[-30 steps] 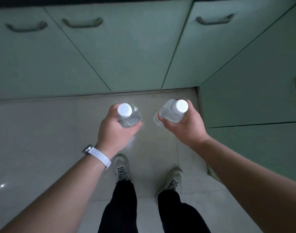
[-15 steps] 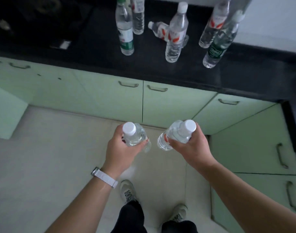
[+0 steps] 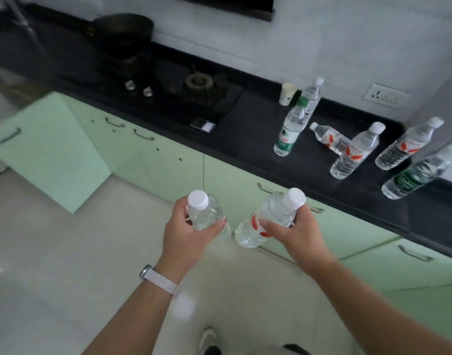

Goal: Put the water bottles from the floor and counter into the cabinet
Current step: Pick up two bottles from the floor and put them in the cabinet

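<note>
Two bottles are in transit: left hand grips a clear bottle, right hand grips a red-labelled bottle. Six bottles remain on the worktop; an open cabinet door stands at left, its interior hidden.

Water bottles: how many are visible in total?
8. One in the left hand, one in the right; six on the counter.
</note>
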A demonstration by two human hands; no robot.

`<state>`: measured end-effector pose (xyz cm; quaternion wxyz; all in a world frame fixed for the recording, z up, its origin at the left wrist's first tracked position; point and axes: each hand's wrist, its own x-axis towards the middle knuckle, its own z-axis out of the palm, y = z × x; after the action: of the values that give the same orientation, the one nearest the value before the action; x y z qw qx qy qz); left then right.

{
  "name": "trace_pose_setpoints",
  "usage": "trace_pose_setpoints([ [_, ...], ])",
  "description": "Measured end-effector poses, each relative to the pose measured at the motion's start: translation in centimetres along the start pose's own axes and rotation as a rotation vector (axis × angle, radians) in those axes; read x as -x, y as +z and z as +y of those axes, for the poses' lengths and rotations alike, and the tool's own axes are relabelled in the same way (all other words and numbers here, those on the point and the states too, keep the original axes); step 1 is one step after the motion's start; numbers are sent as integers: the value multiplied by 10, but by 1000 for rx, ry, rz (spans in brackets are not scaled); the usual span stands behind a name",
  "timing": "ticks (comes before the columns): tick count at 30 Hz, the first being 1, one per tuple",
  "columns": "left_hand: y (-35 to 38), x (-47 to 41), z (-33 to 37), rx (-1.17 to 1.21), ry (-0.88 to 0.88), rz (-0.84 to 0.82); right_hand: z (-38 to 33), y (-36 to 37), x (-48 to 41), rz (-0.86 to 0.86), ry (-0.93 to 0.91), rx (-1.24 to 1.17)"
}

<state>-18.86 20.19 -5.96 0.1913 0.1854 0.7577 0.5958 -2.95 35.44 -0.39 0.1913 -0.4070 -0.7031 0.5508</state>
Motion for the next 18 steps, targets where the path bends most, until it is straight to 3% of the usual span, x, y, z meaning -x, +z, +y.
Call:
trace_pose_setpoints([
  [8, -56, -40, 9, 6, -23, 198, -42, 65, -60, -194, -105, -33],
  [18, -75, -114, 26, -86, -92, 456, -81, 128, -182, -498, -125, -147],
])
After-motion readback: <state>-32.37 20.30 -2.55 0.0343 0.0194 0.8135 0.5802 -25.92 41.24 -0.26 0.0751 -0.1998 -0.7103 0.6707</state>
